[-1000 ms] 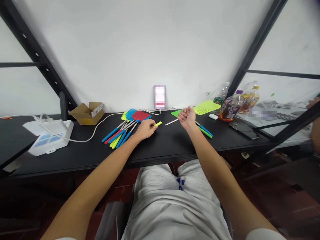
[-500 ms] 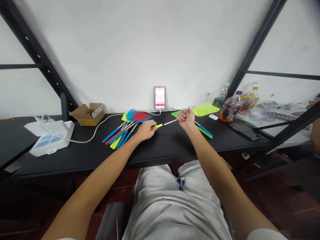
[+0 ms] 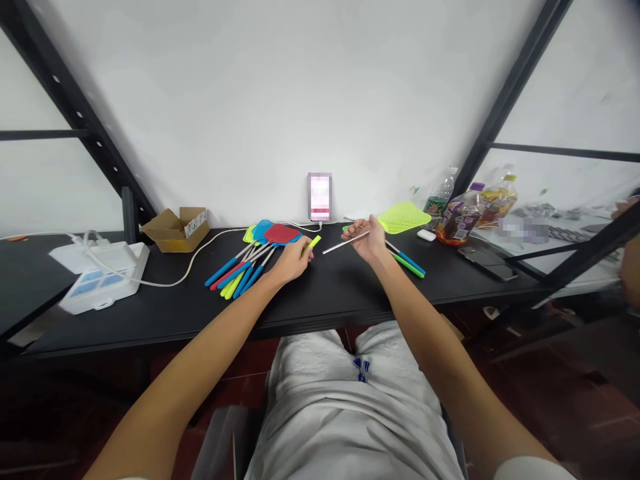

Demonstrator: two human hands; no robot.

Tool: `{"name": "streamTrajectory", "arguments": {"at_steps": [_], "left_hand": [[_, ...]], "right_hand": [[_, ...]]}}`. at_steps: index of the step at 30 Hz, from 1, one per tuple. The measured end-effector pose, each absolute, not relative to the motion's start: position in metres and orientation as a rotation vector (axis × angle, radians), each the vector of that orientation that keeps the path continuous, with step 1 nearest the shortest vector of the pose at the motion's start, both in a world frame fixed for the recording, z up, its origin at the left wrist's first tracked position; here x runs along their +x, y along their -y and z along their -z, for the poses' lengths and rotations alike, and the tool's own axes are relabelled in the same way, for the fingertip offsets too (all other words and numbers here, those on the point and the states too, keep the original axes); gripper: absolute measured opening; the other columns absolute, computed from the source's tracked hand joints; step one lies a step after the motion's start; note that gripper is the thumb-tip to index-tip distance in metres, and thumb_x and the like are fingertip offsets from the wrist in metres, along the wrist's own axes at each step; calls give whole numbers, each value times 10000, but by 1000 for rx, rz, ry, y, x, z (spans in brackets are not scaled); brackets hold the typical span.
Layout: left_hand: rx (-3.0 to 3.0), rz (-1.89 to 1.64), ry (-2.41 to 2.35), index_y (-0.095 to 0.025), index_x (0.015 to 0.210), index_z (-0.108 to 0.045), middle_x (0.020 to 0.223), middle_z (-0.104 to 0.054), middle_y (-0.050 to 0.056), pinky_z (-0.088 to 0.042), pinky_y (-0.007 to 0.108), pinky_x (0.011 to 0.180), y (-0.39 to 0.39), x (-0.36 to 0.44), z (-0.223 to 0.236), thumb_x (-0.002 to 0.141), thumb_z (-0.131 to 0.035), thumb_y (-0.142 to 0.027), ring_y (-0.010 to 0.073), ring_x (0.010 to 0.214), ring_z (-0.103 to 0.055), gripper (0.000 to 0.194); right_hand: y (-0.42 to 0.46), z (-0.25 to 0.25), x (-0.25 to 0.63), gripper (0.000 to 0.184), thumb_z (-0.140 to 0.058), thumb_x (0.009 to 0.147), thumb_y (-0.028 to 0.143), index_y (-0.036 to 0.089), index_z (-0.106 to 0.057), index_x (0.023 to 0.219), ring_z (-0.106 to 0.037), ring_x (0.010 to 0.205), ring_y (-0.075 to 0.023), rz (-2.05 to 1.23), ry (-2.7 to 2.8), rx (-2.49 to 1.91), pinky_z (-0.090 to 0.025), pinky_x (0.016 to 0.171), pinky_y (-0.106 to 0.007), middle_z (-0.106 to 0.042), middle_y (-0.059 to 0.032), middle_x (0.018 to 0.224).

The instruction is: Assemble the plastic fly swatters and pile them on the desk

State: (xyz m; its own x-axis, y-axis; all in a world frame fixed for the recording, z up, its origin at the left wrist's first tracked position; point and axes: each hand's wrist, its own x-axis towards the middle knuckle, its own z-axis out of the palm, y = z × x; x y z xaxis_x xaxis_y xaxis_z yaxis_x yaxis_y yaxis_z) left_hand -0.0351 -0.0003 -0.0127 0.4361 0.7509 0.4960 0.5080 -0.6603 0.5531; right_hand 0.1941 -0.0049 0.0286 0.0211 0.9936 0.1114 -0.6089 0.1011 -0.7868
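A short yellow-green handle piece [image 3: 315, 242] sticks out of my left hand [image 3: 294, 259], whose fingers are closed around it. My right hand [image 3: 371, 241] holds a fly swatter by its thin metal rod [image 3: 344, 243], with the fingers loosely curled. The rod's bare end points left towards the handle piece, with a gap between them. Behind the right hand is the swatter's yellow-green mesh head [image 3: 406, 218]. Left of my left hand lies a pile of fly swatters with blue, red and yellow handles [image 3: 245, 270]. Blue and green handles [image 3: 407, 265] lie under my right wrist.
An open cardboard box [image 3: 176, 230] and a white power strip [image 3: 105, 273] are on the left of the black table [image 3: 165, 313]. A phone [image 3: 320, 197] leans on the wall. Drink bottles [image 3: 460, 215], a white mouse-like object [image 3: 427, 235] and a dark phone [image 3: 487, 263] are right.
The rod end and the handle piece are farther apart. My right hand has turned and loosened its fingers, the swatter head shifting slightly left. The handle piece in my left hand tilts more upward.
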Motion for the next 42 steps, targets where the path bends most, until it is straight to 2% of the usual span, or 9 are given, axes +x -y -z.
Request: {"name": "streamTrajectory", "arguments": {"at_steps": [3, 5, 9, 11, 13, 19, 26, 34, 42], "left_hand": [[2407, -1114, -1129, -212, 923, -482, 805, -605, 8, -410, 281, 667, 4, -34, 11, 899, -456, -221, 153, 707, -556, 36], [2414, -1136, -1186, -212, 905, -464, 810, -583, 11, -395, 281, 657, 5, -33, 9, 877, -462, -196, 155, 710, -543, 33], [2362, -1143, -1275, -218, 864, -441, 762, -557, 4, -368, 283, 630, 7, -34, 4, 849, -473, -175, 159, 678, -528, 56], [2343, -1146, -1315, -222, 845, -438, 723, -543, -8, -350, 282, 614, 8, -34, 3, 848, -507, -213, 158, 649, -513, 69], [2333, -1159, -1355, -224, 824, -438, 690, -529, -15, -331, 281, 605, 8, -34, 3, 853, -527, -256, 156, 628, -499, 99], [2264, -1312, -1510, -230, 754, -436, 629, -493, -10, -277, 293, 593, 5, -36, 3, 895, -504, -328, 164, 594, -468, 184], [2123, -1437, -1669, -217, 823, -501, 707, -576, 37, -336, 307, 649, 1, -40, 3, 970, -428, -381, 210, 704, -571, 232], [2111, -1306, -1921, -166, 1009, -566, 1043, -654, 145, -439, 349, 822, -5, -41, 5, 978, -422, -318, 271, 1007, -621, 211], [2260, -988, -1932, -171, 908, -611, 931, -701, 150, -434, 351, 779, -8, -43, 7, 998, -387, -400, 293, 931, -654, 333]], "right_hand": [[8, -30, 190, 514, -293, 957, 631, 212, -469, 717, -657, 673, -223, -1486, 862, -648, -535, 629, -356, -588, -48, 631], [10, -30, 188, 528, -320, 933, 676, 212, -486, 744, -638, 596, -218, -1535, 922, -682, -524, 584, -345, -545, -19, 562], [11, -31, 192, 484, -337, 950, 622, 214, -486, 736, -326, 316, -117, -1640, 1041, -758, -341, 360, -235, -318, 80, 410], [10, -31, 195, 411, -381, 964, 526, 206, -485, 727, -158, 295, -76, -1699, 1095, -827, -199, 305, -196, -271, 103, 400], [8, -29, 196, 333, -448, 952, 436, 199, -484, 721, -93, 304, -57, -1709, 1154, -933, -121, 293, -182, -259, 115, 403], [9, -17, 184, 332, -502, 910, 467, 201, -478, 712, -161, 293, -48, -1549, 1401, -1316, -93, 288, -172, -307, 92, 410], [14, -14, 178, 112, -509, 795, 277, 181, -509, 736, -211, 340, -54, -1452, 1587, -1315, -134, 314, -173, -345, 66, 454], [19, -13, 178, 80, -470, 849, 217, 174, -498, 789, -219, 399, -48, -1431, 1768, -1228, -156, 371, -177, -307, 76, 546], [18, -13, 181, 73, -482, 839, 159, 153, -534, 890, -245, 426, -47, -1535, 1825, -1143, -179, 399, -174, -334, 74, 594]]}}
